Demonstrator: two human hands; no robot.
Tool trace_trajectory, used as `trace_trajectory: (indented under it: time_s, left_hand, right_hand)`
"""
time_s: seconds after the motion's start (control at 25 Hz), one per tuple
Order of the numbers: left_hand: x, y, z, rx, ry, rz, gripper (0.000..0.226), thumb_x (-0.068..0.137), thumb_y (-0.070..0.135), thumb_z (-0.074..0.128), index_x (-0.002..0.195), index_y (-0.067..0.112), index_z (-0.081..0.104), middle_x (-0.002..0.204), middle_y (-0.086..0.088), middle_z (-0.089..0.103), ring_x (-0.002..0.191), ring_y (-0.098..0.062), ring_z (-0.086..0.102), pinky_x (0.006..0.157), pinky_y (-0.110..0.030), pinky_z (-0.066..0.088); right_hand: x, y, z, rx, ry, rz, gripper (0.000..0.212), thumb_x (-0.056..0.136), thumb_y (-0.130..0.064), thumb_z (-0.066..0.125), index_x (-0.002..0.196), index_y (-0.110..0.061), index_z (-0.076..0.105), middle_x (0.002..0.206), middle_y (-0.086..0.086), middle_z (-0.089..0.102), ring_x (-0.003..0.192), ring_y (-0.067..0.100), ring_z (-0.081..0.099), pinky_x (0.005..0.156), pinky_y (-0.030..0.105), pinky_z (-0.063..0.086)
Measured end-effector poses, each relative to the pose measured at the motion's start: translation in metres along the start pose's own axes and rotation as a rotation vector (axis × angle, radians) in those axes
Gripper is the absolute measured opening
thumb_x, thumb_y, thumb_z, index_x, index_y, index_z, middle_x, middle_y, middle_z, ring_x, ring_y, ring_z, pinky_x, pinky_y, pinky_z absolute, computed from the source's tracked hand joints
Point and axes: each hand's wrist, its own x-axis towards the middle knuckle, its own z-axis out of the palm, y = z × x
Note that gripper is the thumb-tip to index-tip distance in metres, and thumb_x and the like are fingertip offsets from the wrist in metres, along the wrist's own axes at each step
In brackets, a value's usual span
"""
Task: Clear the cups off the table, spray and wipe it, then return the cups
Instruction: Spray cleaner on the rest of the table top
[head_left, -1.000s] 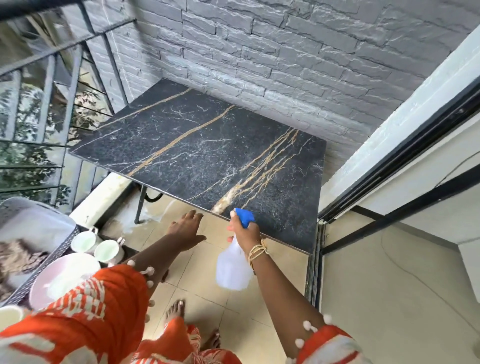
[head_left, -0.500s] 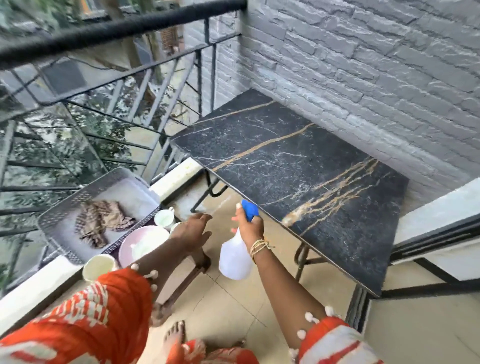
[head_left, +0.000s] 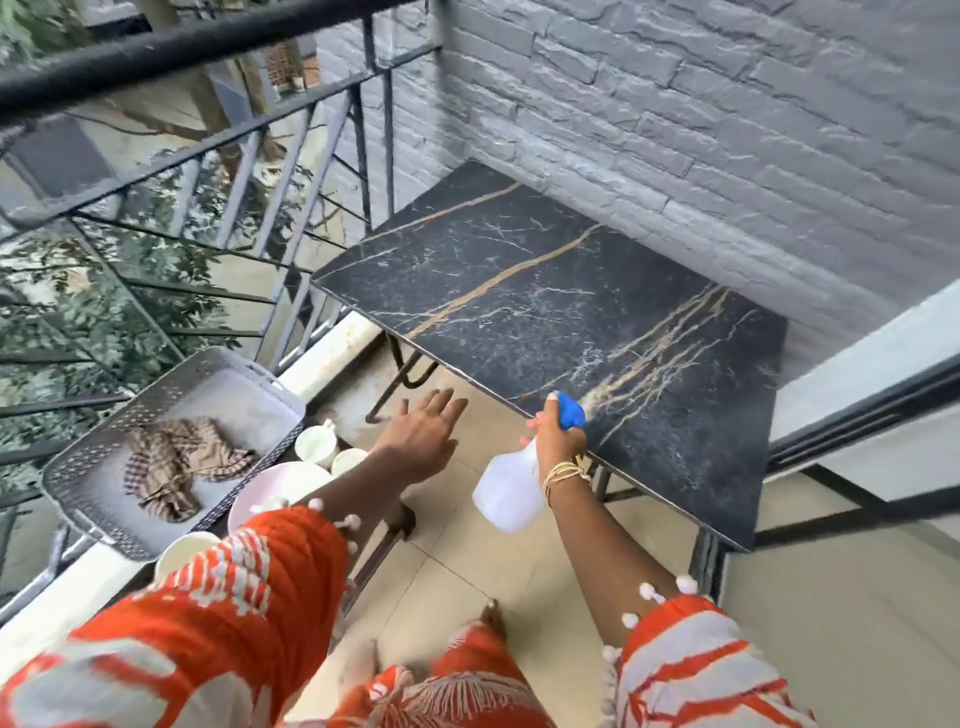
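At near table edge, spray bottle (head_left: 511, 488) gripped by right hand (head_left: 558, 441), blue nozzle aimed across marble table (head_left: 519, 312). View swung left since a second ago; basket (head_left: 78, 467) with checked cloth (head_left: 176, 465) now revealed. Left hand (head_left: 421, 436) empty, fingers spread, extended forward low beside table. Cups (head_left: 314, 447) parked on low stand near railing (head_left: 208, 150). Tabletop cleared; spraying judged underway, wiping pending. Balcony enclosed by grey brick wall (head_left: 727, 130).

No readable text, label, brand or number shows anywhere (the spray bottle (head_left: 511, 486) by the table (head_left: 571, 312) looks plain).
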Motion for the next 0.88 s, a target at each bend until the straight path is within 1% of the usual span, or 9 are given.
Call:
trace_trajectory:
  time_s: [0.12, 0.24, 0.36, 0.48, 0.52, 0.64, 0.68, 0.76, 0.88]
  left_hand:
    - [0.036, 0.044, 0.004, 0.025, -0.012, 0.063, 0.065, 0.093, 0.039, 0.047, 0.149, 0.020, 0.020, 0.158, -0.007, 0.019, 0.145, -0.023, 0.021, 0.113, -0.050, 0.024]
    - [0.075, 0.085, 0.006, 0.064, -0.007, 0.145, 0.063, 0.092, 0.040, 0.048, 0.146, 0.019, 0.025, 0.153, -0.008, 0.030, 0.140, -0.024, 0.031, 0.107, -0.046, 0.030]
    - [0.104, 0.111, 0.007, 0.063, -0.012, 0.159, 0.061, 0.092, 0.037, 0.045, 0.147, 0.017, 0.026, 0.151, -0.008, 0.031, 0.138, -0.025, 0.035, 0.105, -0.046, 0.033]
    - [0.119, 0.128, 0.012, 0.042, -0.035, 0.152, 0.061, 0.094, 0.035, 0.045, 0.148, 0.016, 0.025, 0.154, -0.010, 0.028, 0.139, -0.026, 0.033, 0.109, -0.047, 0.029]
    - [0.122, 0.132, 0.016, 0.039, -0.051, 0.150, 0.062, 0.094, 0.036, 0.046, 0.148, 0.016, 0.023, 0.155, -0.010, 0.027, 0.140, -0.026, 0.031, 0.110, -0.048, 0.028]
    - [0.126, 0.138, 0.027, 0.040, -0.091, 0.128, 0.065, 0.095, 0.038, 0.046, 0.150, 0.017, 0.020, 0.158, -0.009, 0.021, 0.143, -0.026, 0.028, 0.112, -0.049, 0.027]
    - [0.127, 0.137, 0.029, 0.030, -0.090, 0.119, 0.065, 0.095, 0.037, 0.046, 0.150, 0.018, 0.019, 0.158, -0.009, 0.021, 0.143, -0.025, 0.028, 0.112, -0.049, 0.027]
    - [0.127, 0.134, 0.030, 0.013, -0.068, 0.102, 0.062, 0.095, 0.035, 0.045, 0.150, 0.019, 0.021, 0.157, -0.008, 0.024, 0.141, -0.024, 0.030, 0.112, -0.047, 0.029]
    - [0.124, 0.124, 0.026, 0.007, -0.044, 0.074, 0.061, 0.094, 0.033, 0.044, 0.150, 0.019, 0.022, 0.155, -0.009, 0.027, 0.140, -0.024, 0.033, 0.110, -0.045, 0.031]
  right_hand:
    - [0.044, -0.016, -0.054, 0.057, 0.105, 0.021, 0.027, 0.093, -0.032, 0.056, 0.074, -0.014, 0.058, 0.062, 0.008, 0.064, 0.046, 0.012, 0.056, 0.044, 0.026, 0.048]
    - [0.079, -0.041, -0.104, 0.098, 0.195, 0.085, 0.035, 0.096, -0.023, 0.054, 0.064, -0.008, 0.050, 0.046, 0.002, 0.053, 0.037, 0.011, 0.048, 0.037, 0.020, 0.042]
    - [0.108, -0.055, -0.138, 0.069, 0.201, 0.094, 0.034, 0.096, -0.023, 0.056, 0.067, -0.006, 0.051, 0.061, 0.008, 0.053, 0.051, 0.016, 0.050, 0.040, 0.023, 0.047]
    - [0.124, -0.060, -0.155, 0.095, 0.132, 0.149, 0.030, 0.096, -0.028, 0.057, 0.077, -0.005, 0.055, 0.076, 0.007, 0.062, 0.067, 0.018, 0.062, 0.055, 0.027, 0.053]
    - [0.128, -0.060, -0.158, 0.103, 0.130, 0.161, 0.030, 0.096, -0.030, 0.057, 0.081, -0.003, 0.057, 0.079, 0.007, 0.063, 0.071, 0.019, 0.063, 0.056, 0.027, 0.053]
    - [0.137, -0.065, -0.158, 0.102, 0.218, 0.152, 0.031, 0.095, -0.032, 0.058, 0.087, -0.002, 0.057, 0.072, 0.006, 0.060, 0.062, 0.016, 0.059, 0.045, 0.022, 0.051]
    - [0.140, -0.065, -0.156, 0.095, 0.245, 0.141, 0.032, 0.094, -0.033, 0.058, 0.087, -0.002, 0.057, 0.068, 0.005, 0.059, 0.058, 0.016, 0.057, 0.046, 0.023, 0.050]
    - [0.142, -0.064, -0.151, 0.073, 0.239, 0.130, 0.035, 0.094, -0.036, 0.058, 0.089, -0.001, 0.058, 0.068, 0.004, 0.060, 0.056, 0.016, 0.058, 0.054, 0.027, 0.052]
    - [0.137, -0.062, -0.137, 0.041, 0.136, 0.097, 0.031, 0.095, -0.035, 0.057, 0.097, -0.004, 0.057, 0.079, 0.001, 0.062, 0.067, 0.015, 0.064, 0.068, 0.034, 0.058]
